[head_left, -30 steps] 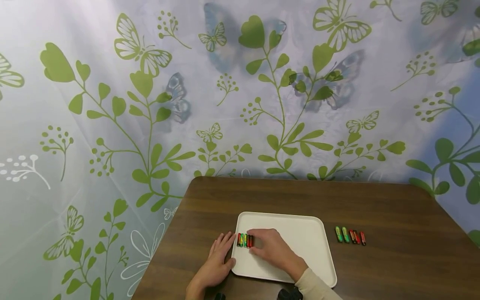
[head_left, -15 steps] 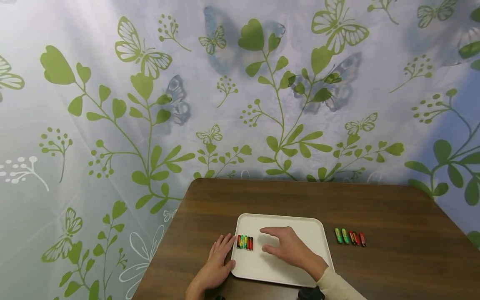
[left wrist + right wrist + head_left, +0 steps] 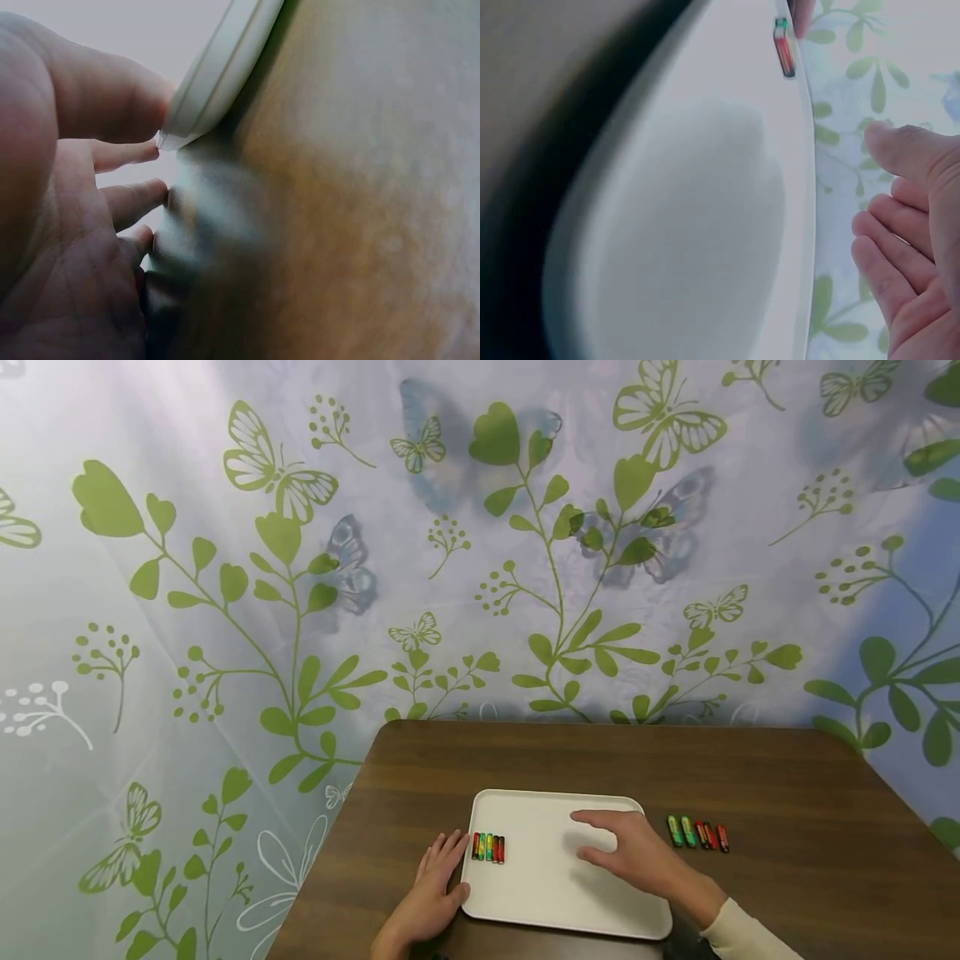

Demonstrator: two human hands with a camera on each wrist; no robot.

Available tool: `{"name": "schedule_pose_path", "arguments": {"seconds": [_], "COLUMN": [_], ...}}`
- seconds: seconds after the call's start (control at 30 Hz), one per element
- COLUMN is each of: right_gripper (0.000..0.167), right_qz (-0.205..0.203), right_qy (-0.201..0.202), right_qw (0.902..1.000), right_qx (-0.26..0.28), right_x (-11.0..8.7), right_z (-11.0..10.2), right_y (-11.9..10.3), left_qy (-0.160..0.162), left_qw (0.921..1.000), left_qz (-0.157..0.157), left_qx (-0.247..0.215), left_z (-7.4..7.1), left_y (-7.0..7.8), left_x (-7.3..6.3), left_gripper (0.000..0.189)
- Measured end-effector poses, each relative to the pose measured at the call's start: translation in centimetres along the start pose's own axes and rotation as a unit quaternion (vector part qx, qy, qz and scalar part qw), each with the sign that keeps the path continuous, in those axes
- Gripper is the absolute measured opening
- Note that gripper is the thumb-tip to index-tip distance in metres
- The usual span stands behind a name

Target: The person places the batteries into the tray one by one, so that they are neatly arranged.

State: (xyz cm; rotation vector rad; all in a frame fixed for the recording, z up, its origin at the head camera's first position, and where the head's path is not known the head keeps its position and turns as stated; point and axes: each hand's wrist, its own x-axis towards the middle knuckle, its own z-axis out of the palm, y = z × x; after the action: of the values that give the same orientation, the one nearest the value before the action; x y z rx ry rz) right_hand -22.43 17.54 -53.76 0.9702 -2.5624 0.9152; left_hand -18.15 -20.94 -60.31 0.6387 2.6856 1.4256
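Left hand (image 3: 431,892) at left rim of white tray (image 3: 540,889), fingers straight. Right hand (image 3: 639,852) above tray, fingers and thumb wide, holding nothing. Battery row (image 3: 490,847) inside tray's left edge; second battery group (image 3: 702,835) right, on worktop (image 3: 810,827).

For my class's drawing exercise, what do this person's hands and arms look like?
The left hand and right hand are gloveless. A plain cream sleeve stops short of the right hand; a dark shape near it is too unclear to name. No sleeve shows on the left.
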Motion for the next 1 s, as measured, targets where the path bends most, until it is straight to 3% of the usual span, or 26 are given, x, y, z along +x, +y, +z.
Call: {"name": "schedule_pose_path", "arguments": {"seconds": [0.13, 0.3, 0.57, 0.83, 1.0], "right_gripper": [0.047, 0.048, 0.050, 0.053, 0.055], "right_qz": [0.008, 0.022, 0.072, 0.086, 0.093], "right_qy": [0.018, 0.030, 0.025, 0.052, 0.042], "right_qw": [0.9997, 0.9987, 0.9956, 0.9911, 0.9868], "right_qx": [-0.016, -0.035, -0.055, -0.087, -0.125], "right_x": [-0.7, -2.0, -4.5, -7.1, -8.5], "right_z": [-1.5, -3.3, -6.0, -8.2, -9.4], "right_y": [0.9, 2.0, 4.3, 6.7, 7.9], "left_qy": [0.002, 0.001, 0.000, 0.003, -0.002], "left_qw": [1.0000, 0.9998, 0.9997, 1.0000, 0.9997], "left_qz": [-0.004, 0.018, 0.026, 0.000, -0.023], "left_qx": [-0.002, 0.003, 0.005, -0.002, -0.005], "left_z": [0.1, 0.1, -0.1, -0.1, -0.2], "left_y": [-0.7, -1.0, -0.2, 0.5, 0.9], "left_x": [0.1, 0.0, -0.1, -0.2, -0.2], "left_gripper": [0.074, 0.072, 0.071, 0.072, 0.072]}}
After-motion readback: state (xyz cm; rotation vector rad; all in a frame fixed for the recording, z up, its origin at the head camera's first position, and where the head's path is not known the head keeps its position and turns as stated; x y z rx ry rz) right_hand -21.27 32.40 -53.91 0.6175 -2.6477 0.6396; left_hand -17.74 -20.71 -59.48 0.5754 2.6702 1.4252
